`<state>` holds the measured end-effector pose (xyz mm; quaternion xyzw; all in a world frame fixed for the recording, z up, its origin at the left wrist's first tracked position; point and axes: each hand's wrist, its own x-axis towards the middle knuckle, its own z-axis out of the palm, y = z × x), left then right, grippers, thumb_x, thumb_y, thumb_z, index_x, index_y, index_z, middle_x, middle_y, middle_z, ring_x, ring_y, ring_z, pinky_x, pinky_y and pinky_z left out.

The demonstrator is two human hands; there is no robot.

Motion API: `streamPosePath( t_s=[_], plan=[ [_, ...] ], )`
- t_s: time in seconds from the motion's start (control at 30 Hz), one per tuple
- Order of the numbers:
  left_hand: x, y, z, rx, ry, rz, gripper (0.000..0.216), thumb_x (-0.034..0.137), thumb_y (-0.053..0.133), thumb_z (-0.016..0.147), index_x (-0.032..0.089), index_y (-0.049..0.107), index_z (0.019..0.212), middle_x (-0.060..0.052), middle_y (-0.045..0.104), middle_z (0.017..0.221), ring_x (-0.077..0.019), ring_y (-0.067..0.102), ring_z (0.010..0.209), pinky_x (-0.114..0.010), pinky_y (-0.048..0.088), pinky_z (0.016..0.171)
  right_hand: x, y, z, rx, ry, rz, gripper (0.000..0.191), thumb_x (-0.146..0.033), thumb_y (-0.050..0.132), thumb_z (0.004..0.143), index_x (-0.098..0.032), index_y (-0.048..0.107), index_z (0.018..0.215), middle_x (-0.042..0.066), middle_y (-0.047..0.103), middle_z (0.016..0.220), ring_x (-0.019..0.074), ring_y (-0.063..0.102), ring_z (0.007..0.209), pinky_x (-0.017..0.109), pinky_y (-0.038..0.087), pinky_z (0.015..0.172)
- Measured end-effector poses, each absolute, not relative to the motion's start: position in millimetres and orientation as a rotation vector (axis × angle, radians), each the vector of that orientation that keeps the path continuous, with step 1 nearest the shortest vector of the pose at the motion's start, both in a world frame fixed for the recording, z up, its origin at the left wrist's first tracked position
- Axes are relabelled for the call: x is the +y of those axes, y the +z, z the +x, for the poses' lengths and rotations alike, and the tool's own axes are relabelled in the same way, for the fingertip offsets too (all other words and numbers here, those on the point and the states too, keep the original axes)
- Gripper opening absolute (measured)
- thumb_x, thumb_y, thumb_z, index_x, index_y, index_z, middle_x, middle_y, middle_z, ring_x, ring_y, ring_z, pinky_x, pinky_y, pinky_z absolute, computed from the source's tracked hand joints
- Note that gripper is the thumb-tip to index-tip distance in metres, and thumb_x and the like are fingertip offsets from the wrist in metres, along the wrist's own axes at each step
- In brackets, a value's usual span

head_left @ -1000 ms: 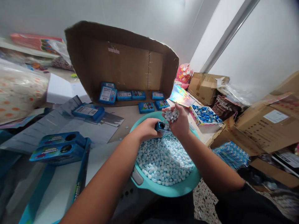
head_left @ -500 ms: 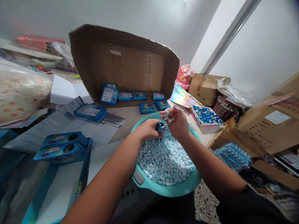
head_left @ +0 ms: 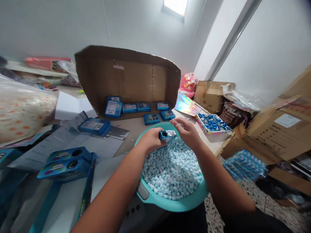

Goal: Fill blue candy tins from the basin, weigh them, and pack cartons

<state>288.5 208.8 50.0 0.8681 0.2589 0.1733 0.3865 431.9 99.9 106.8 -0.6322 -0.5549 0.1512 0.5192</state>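
teal bowl (head_left: 194, 200) heaped with blue-white candies (head_left: 171, 170) at centre frame, left hand (head_left: 151, 139) gripping a small blue box (head_left: 164, 135) above it, right hand (head_left: 188, 132) loosely cupped beside, cardboard box (head_left: 128, 77) propped open behind, desk (head_left: 132, 124) underneath

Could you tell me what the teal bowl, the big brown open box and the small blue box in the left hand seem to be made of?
Teal bowl: probably plastic, with a smooth, even, slightly glossy rim. Brown open box: corrugated cardboard, matte, with creased flaps and rough edges. Small blue box in the left hand: likely printed card, though too small to be sure.
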Motion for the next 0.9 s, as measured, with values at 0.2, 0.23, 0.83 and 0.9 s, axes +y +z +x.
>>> streamPosePath(
  t_s=[0.2, 0.23, 0.83, 0.9],
  plan=[
    [208.3, 50.9, 289.1, 0.704, 0.458, 2.260, 0.029, 0.033, 0.073, 0.065, 0.021, 0.061, 0.089, 0.000, 0.065, 0.080, -0.0181, 0.059, 0.072, -0.026, 0.038, 0.060, 101.1, 90.0, 440.6, -1.500, 0.216, -1.878, 0.012, -0.022, 0.063, 0.085, -0.023, 0.073, 0.078, 0.006, 0.063, 0.082, 0.0207, 0.055, 0.077, 0.036, 0.042, 0.081],
    [207.5, 51.5, 289.3, 0.712, 0.467, 2.272, 0.028, 0.032, 0.073, 0.065, 0.021, 0.060, 0.088, -0.001, 0.065, 0.080, -0.0184, 0.059, 0.073, -0.027, 0.038, 0.061, 101.5, 88.9, 437.4, -1.518, 0.194, -1.901, 0.014, -0.020, 0.062, 0.085, -0.023, 0.072, 0.076, 0.006, 0.061, 0.081, 0.0203, 0.054, 0.075, 0.036, 0.042, 0.080],
    [206.8, 47.1, 289.5, 0.524, 0.532, 2.278, 0.035, 0.025, 0.070, 0.069, 0.024, 0.060, 0.103, -0.001, 0.069, 0.101, -0.0203, 0.064, 0.094, -0.026, 0.047, 0.076, 113.5, 74.7, 424.2, -1.582, 0.309, -1.611, 0.013, -0.010, 0.064, 0.079, -0.016, 0.072, 0.086, 0.005, 0.069, 0.083, 0.0167, 0.064, 0.075, 0.030, 0.052, 0.071],
    [207.0, 47.0, 289.2, 0.494, 0.530, 2.255, 0.037, 0.026, 0.070, 0.070, 0.024, 0.061, 0.106, -0.001, 0.069, 0.105, -0.0206, 0.064, 0.096, -0.026, 0.048, 0.079, 113.5, 72.9, 425.0, -1.572, 0.371, -1.563, 0.015, -0.010, 0.064, 0.078, -0.016, 0.072, 0.088, 0.005, 0.067, 0.087, 0.0154, 0.064, 0.074, 0.029, 0.053, 0.070]
  ],
)
